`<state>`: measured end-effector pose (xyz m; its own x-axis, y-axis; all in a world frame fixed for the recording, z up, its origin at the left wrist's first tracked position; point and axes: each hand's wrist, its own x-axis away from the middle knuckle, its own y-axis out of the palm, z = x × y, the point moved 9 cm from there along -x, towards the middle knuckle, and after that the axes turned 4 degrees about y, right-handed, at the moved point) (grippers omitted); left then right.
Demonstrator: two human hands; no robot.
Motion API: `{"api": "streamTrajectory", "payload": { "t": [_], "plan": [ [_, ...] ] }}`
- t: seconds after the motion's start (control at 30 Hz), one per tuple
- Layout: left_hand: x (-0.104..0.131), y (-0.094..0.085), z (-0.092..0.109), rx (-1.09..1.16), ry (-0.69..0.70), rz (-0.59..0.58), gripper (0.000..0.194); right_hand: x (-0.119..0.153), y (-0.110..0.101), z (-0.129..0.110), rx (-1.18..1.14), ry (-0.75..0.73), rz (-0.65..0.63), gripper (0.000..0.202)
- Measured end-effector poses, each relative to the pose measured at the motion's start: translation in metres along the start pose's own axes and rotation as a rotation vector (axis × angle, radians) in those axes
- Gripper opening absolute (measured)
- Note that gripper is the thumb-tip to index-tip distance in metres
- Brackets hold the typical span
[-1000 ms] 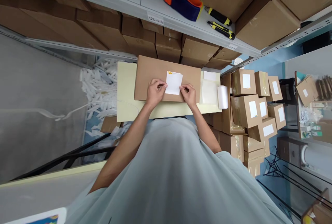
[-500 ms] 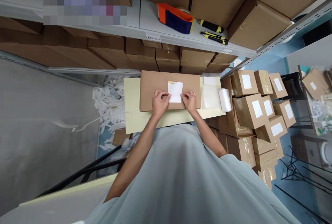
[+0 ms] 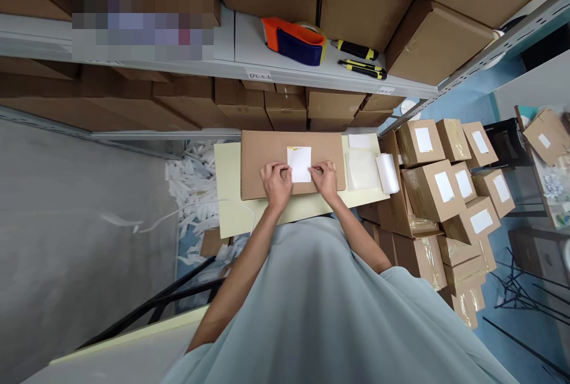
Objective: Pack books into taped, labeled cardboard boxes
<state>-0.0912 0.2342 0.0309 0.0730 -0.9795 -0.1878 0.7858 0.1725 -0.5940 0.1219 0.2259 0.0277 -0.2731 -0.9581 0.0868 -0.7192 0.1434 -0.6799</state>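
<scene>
A closed brown cardboard box (image 3: 262, 149) lies across the pale yellow tabletop (image 3: 229, 206) in front of me. On its top, towards the middle, is a white label (image 3: 299, 164) with a small yellow mark at its upper left corner. My left hand (image 3: 276, 187) pinches the label's left edge near the lower corner. At the opposite edge, my right hand (image 3: 326, 180) has thumb and forefinger closed on the lower right side. Whether the label's underside fully touches the cardboard, I cannot tell.
Right of the box lie clear plastic sheets (image 3: 361, 170) and a white roll (image 3: 387, 173). Several labelled cartons (image 3: 434, 191) are stacked further right. The shelf above holds a tape dispenser (image 3: 296, 43) and utility knives (image 3: 361, 68). White paper scraps (image 3: 191, 182) heap at left.
The label now looks squarer and flatter against the box, its upper right corner straighter. Both hands keep to its side edges. The whole view has tilted slightly, so the scene sits lower.
</scene>
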Motion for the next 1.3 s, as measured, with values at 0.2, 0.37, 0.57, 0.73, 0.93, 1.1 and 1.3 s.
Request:
{"api": "streamTrajectory", "payload": {
  "t": [0.2,0.37,0.57,0.73,0.93,1.1,1.3],
  "plan": [
    [0.001,0.003,0.0,-0.011,-0.006,-0.001,0.02,0.001,0.003,-0.002,0.035,-0.046,-0.054,0.018],
    [0.001,0.003,-0.006,-0.047,-0.017,0.019,0.034,0.007,0.006,-0.007,0.117,-0.142,-0.126,0.036],
    [0.006,0.014,0.016,-0.081,0.197,-0.244,0.06,0.009,0.012,-0.017,0.275,-0.301,-0.249,0.055],
    [0.001,0.03,0.018,-0.21,0.374,-0.577,0.071,-0.012,0.026,-0.017,0.346,-0.282,-0.298,0.056],
    [-0.05,0.033,-0.008,-0.288,0.284,-0.582,0.083,-0.033,0.038,-0.018,0.322,-0.167,-0.265,0.062],
    [-0.055,0.032,-0.004,-0.304,0.275,-0.549,0.078,-0.011,0.034,-0.025,0.339,-0.281,-0.284,0.072],
    [-0.012,0.028,0.011,-0.294,0.466,-0.67,0.072,0.0,0.033,-0.023,0.393,-0.374,-0.366,0.077]
  ]
}}
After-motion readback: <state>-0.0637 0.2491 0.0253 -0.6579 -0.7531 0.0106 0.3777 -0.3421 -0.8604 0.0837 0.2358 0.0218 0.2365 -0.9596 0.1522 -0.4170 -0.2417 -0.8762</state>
